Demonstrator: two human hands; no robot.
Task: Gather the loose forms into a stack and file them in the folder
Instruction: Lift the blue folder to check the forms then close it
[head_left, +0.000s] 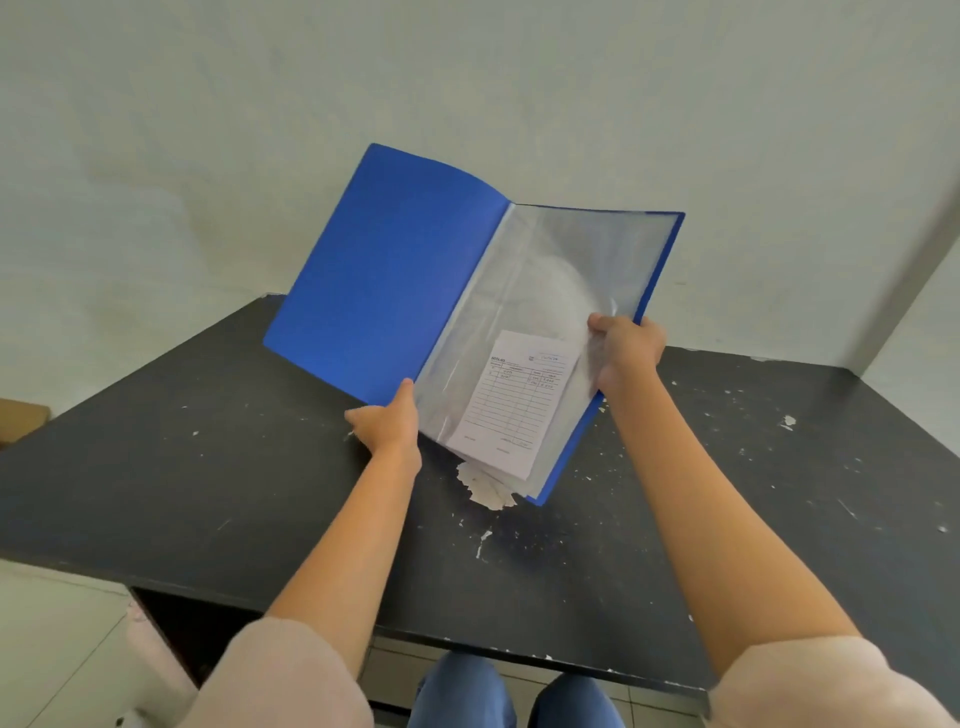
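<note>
An open blue folder (395, 280) with clear plastic sleeves is held up, tilted, above the black table (182, 457). A stack of white printed forms (511, 410) sits inside a clear sleeve on the folder's right half, low in the pocket. My left hand (389, 421) grips the folder's bottom edge near the spine. My right hand (626, 348) pinches the right edge of the sleeves and back cover, thumb on top. The folder's lower right corner hangs just above the tabletop.
The tabletop is scuffed, with a large white patch of peeled paint (488, 488) under the folder. A pale wall (467, 78) rises right behind the table. A brown box (21, 415) shows at the left edge. My knees (514, 696) are below the front edge.
</note>
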